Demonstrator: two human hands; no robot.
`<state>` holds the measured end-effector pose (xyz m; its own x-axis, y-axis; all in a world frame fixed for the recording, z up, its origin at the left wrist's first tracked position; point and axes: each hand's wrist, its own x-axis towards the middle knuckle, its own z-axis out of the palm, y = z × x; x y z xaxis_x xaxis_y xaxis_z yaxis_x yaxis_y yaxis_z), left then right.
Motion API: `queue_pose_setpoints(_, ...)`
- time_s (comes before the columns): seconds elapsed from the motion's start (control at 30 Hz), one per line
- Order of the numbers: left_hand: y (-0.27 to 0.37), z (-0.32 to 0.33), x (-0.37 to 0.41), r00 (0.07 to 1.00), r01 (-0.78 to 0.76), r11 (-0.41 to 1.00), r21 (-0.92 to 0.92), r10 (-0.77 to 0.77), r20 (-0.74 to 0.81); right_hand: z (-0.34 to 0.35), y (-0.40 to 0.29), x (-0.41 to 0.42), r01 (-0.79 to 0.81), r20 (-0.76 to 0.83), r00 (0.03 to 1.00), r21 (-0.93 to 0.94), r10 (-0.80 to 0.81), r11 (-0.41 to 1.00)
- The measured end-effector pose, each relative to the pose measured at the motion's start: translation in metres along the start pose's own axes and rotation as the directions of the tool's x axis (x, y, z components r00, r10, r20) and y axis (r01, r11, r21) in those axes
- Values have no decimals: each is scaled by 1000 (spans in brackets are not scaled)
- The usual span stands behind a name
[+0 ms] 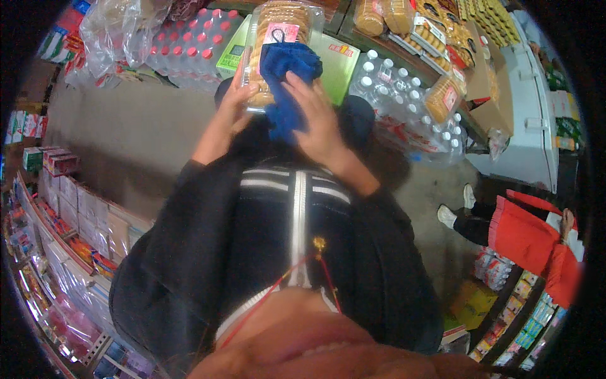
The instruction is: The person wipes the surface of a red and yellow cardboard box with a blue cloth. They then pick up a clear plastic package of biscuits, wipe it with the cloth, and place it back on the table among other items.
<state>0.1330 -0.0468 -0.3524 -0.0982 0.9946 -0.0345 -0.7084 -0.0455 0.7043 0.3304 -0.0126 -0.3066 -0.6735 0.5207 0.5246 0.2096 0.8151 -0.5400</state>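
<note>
My left hand point(236, 102) grips the lower left side of a clear plastic box of round biscuits point(284, 16), which bears a pink label point(282, 33). A blue cloth point(289, 61) with a dark hanging loop lies against the right part of the box. My right hand point(312, 106) holds this cloth, its fingers spread over the fabric and its thumb lower down. Part of the box is hidden behind the cloth. Behind the box stands a green carton point(338, 71).
Shrink-wrapped bottles with red caps point(194, 42) stand at left, white-capped ones point(407, 99) at right. Biscuit packs point(442, 99) and an open cardboard box point(492, 104) are at upper right. A person in a red garment point(525, 237) stands at right. Stocked shelves point(57, 222) line the lower left.
</note>
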Motion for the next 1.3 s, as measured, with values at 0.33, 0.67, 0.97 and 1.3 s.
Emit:
queue_pose_setpoints(0.33,5,15,-23,994,106,922,371,-99,-40,-11,27,41,-30,-228,973,-7,28,1000)
queue_pose_setpoints(0.67,-28,24,-6,985,46,992,118,-65,158,-22,69,54,-214,-373,899,80,228,974)
queue_pose_setpoints(0.97,-18,-8,13,998,-11,997,83,6,57,-4,24,13,-343,-123,901,386,417,856)
queue_pose_setpoints(1.3,7,-12,18,994,-72,986,150,83,-70,-11,29,-2,-362,104,788,875,607,320)
